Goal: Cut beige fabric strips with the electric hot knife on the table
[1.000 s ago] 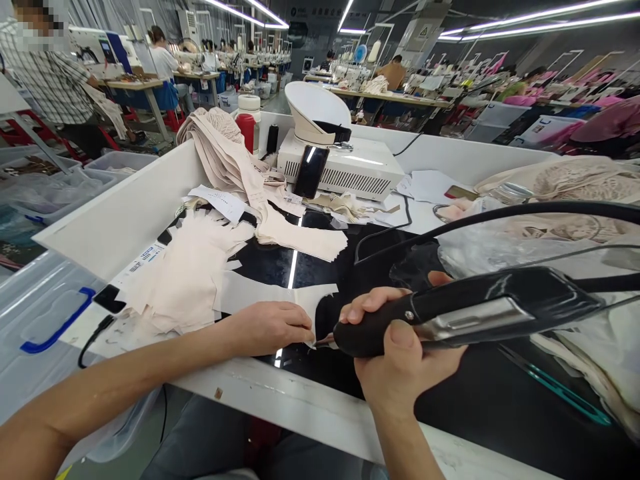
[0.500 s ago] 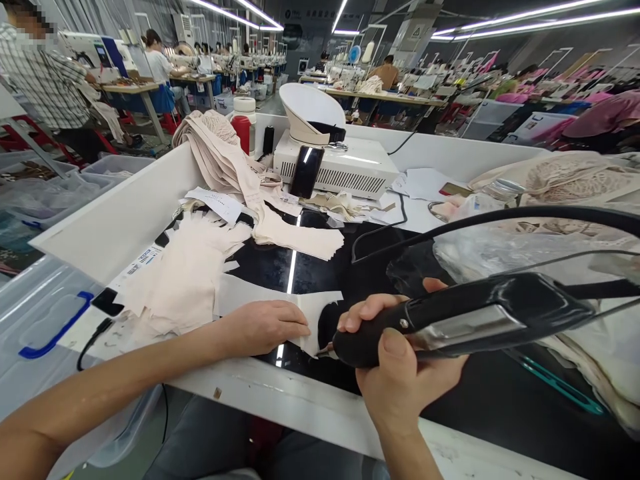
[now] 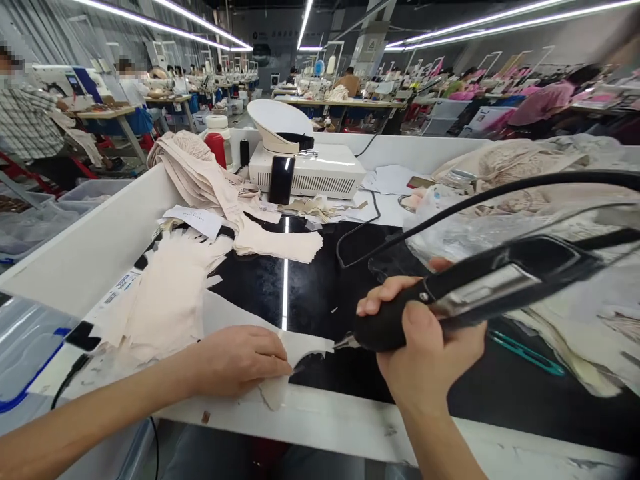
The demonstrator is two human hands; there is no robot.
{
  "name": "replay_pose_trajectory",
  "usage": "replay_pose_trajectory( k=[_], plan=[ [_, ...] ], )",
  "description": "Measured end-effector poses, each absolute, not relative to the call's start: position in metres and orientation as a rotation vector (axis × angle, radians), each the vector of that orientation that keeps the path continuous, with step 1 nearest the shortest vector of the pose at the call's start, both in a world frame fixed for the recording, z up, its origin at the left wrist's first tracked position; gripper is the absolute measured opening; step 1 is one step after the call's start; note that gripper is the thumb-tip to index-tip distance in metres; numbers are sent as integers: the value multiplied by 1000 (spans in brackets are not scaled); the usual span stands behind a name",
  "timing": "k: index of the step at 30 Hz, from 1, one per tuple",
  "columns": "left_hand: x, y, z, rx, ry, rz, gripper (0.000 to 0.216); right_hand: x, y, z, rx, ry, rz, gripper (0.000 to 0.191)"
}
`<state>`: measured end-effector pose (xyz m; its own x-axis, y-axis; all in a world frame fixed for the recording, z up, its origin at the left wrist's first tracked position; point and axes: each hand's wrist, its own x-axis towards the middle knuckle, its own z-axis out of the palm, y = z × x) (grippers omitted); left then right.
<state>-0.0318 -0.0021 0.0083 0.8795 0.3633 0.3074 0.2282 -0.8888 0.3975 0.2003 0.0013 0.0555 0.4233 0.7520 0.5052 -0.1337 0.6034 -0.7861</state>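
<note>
My right hand is wrapped round a black corded hand tool with a silver metal plate on its side. The tool's narrow metal tip meets the right end of a thin pale fabric piece. With fingers closed together, my left hand grips that fabric piece near the table's front edge. Part of the piece hangs below my fingers, and its edge there looks ragged. Left of it lies a stack of cream fabric pieces.
A bundle of cream strips lies at back left beside a phone and a white box. The tool's black cable arches over plastic bags at right. Teal snips lie right of my hand.
The tool tip has moved from the fabric's near edge to its far right corner. My left hand has shifted toward me with the piece, whose edge now curves inward. The view has tilted.
</note>
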Motion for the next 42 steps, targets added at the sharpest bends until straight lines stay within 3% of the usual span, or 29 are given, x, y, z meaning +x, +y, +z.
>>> replay_pose_trajectory(
  k=[14, 21, 28, 32, 37, 42],
  plan=[
    [22, 16, -2, 2896, 631, 625, 15, 203, 3, 38, -740, -1023, 663, 42],
    [30, 21, -5, 2774, 791, 492, 21, 202, -1, 38, -761, -1013, 662, 36],
    [17, 21, -6, 2677, 845, 596, 24, 204, -2, 40, -735, -1054, 632, 27],
    [9, 20, -7, 2613, 892, 624, 24, 208, -1, 39, -793, -1084, 607, 30],
    [8, 18, -13, 2481, 946, 725, 7, 213, 3, 37, -844, -1130, 598, 38],
    [7, 18, -17, 2370, 1034, 767, 15, 218, 8, 41, -840, -1151, 653, 47]
  ],
)
